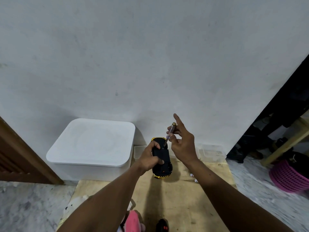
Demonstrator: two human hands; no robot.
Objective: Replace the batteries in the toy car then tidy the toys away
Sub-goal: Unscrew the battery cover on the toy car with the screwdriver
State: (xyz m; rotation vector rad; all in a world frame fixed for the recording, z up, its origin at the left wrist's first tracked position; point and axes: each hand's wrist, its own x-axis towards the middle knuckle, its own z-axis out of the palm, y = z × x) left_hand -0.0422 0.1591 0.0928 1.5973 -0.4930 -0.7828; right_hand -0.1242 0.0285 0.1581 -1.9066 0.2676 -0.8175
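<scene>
A gold toy car is held upside down above a wooden board, its black underside facing me. My left hand grips the car around its middle. My right hand holds a clear-handled screwdriver between thumb and fingers, index finger pointing up. The screwdriver's tip touches the underside near the car's far end.
A white lidded storage box stands at the left against the wall. A clear plastic container sits at the board's far right. A pink basket is on the floor at right. A pink soft toy and a black remote lie near me.
</scene>
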